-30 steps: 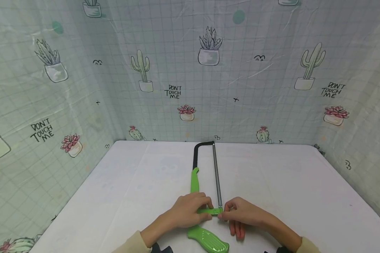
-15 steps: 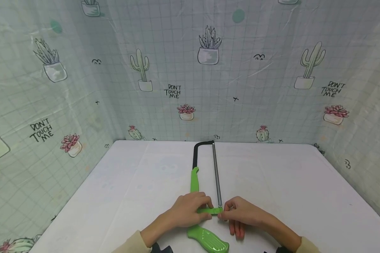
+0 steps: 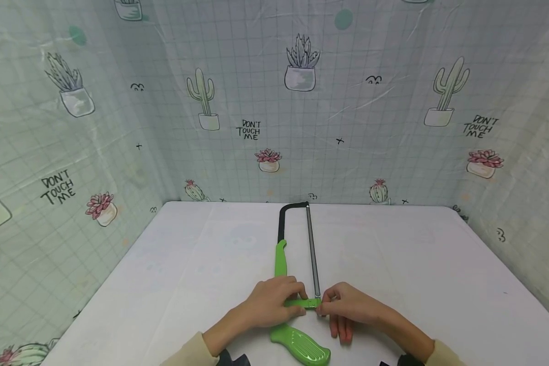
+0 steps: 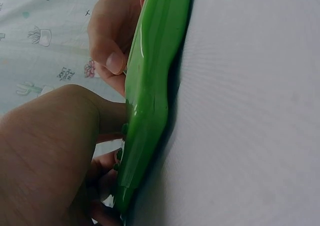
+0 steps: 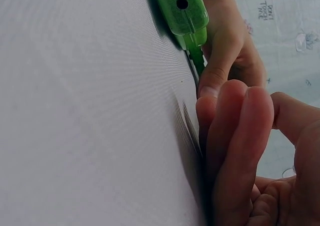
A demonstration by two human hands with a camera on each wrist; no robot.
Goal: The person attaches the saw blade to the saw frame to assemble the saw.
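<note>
A hacksaw [image 3: 280, 259] with a green handle [image 3: 302, 346] and a black front frame lies on the white table, its grey blade [image 3: 312, 249] on the right side. My left hand [image 3: 272, 301] lies across the green body, thumb and fingers gripping the short green crosspiece [image 3: 307, 303]. At that crosspiece's right end, by the near end of the blade, my right hand [image 3: 352, 305] pinches with thumb and index finger. Its other fingers [image 5: 245, 136] point down close over the tabletop. The small part between the right fingertips is hidden. In the left wrist view the green body [image 4: 150, 85] covers part of both hands.
The white table [image 3: 201, 244] runs to a cloth backdrop [image 3: 347, 112] printed with cacti, which stands behind it and along both sides. Dark wrist straps [image 3: 233, 360] show at the bottom edge of the head view.
The head view has tilted slightly, so everything sits a little higher. The right thumb has shifted slightly to the right; the hacksaw and left hand stay put.
</note>
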